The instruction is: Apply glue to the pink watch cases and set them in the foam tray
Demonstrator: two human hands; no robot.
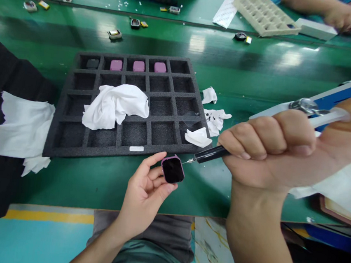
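Note:
My left hand [145, 186] pinches a purple-framed smartwatch [173, 169] by its edges, with the black screen facing up. The fist of my right hand [270, 140] is wrapped around a black dispensing syringe [212, 154], its thumb at the pale plunger end. The syringe's thin metal needle points left and meets the watch's right upper edge; whether it touches is too fine to tell. Just beyond my hands lies a black foam tray [134, 133] with square compartments. Several watch cases, among them a pink one [160, 67], sit in its far row.
A crumpled white cloth [117, 105] lies over the tray, with another cloth [25, 125] at its left. Wipes [215, 121] lie to its right. Small watch parts [115, 34] rest on the green line beyond. Co-workers' hands [344, 17] and a beige tray [265, 16] are at the back.

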